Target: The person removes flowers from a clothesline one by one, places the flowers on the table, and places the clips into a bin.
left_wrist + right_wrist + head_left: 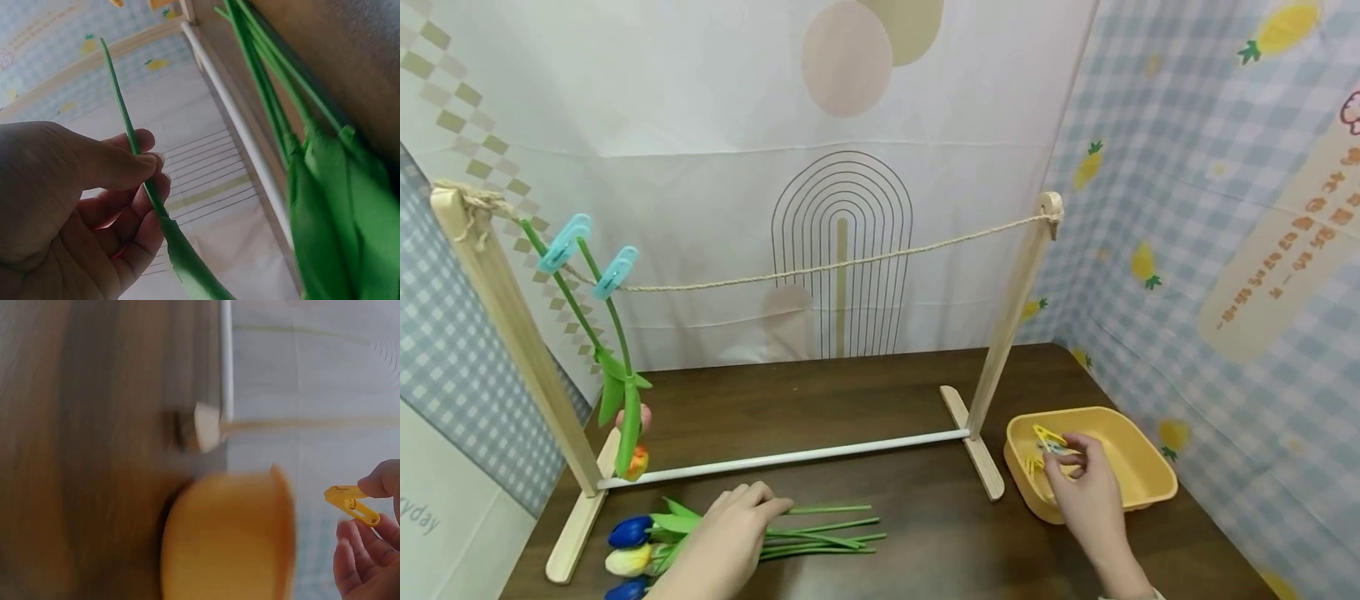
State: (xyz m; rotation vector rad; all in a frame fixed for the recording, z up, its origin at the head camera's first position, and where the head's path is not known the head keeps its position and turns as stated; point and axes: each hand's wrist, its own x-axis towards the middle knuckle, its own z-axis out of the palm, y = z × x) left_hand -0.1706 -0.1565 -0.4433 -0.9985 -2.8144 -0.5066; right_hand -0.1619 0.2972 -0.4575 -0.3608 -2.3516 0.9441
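My left hand (758, 505) lies over a bunch of artificial tulips (647, 537) at the table's front left. In the left wrist view its thumb and fingers (149, 167) pinch one green stem (128, 128); the other stems (269, 94) and leaves lie beside it. My right hand (1067, 458) pinches a yellow clothespin (1049, 441) just over the yellow tub (1138, 467) at the right. In the right wrist view the clothespin (351, 503) is held at the fingertips (381, 481) beside the tub (228, 537).
A wooden rack (1007, 333) with a rope (820, 268) strung across it stands on the dark table (925, 533). Two blue clothespins (587, 250) hold two hanging tulips (625, 400) at the rope's left end. Patterned cloth walls close in behind and to the right.
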